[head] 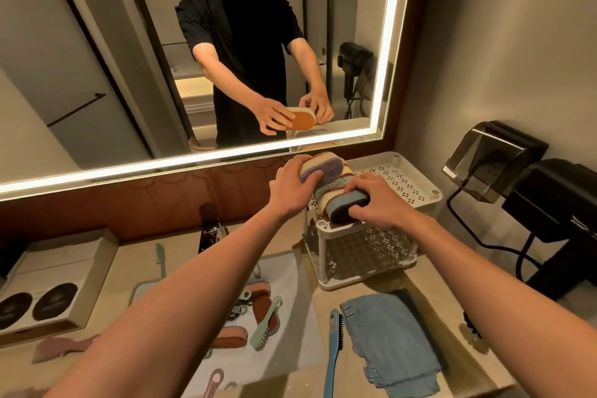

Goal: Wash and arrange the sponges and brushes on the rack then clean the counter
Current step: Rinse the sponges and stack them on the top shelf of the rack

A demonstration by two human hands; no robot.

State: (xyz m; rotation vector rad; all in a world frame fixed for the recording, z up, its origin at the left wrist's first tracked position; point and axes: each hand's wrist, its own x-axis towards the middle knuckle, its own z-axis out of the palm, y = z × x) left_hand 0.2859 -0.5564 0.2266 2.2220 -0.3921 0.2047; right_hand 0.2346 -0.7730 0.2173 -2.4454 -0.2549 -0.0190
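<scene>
A row of several oval sponges stands on edge on the top shelf of a white two-tier rack (pixel 413 178). My left hand (pixel 292 187) grips the far purple sponge (pixel 323 171) at the back of the row. My right hand (pixel 378 200) grips the near blue sponge (pixel 347 207) at the front. Below, a white sink (pixel 284 271) holds orange sponges (pixel 231 336), a green brush (pixel 266 323) and small scrapers. A blue brush (pixel 332 349) lies on the beige counter (pixel 326 307) next to the sink.
A folded blue cloth (pixel 394 342) lies on the counter right of the blue brush. A black faucet (pixel 208 226) stands behind the sink. A box with two dark discs (pixel 48 294) sits left. A black hair dryer (pixel 555 207) hangs on the right wall. A lit mirror (pixel 193 52) spans the back.
</scene>
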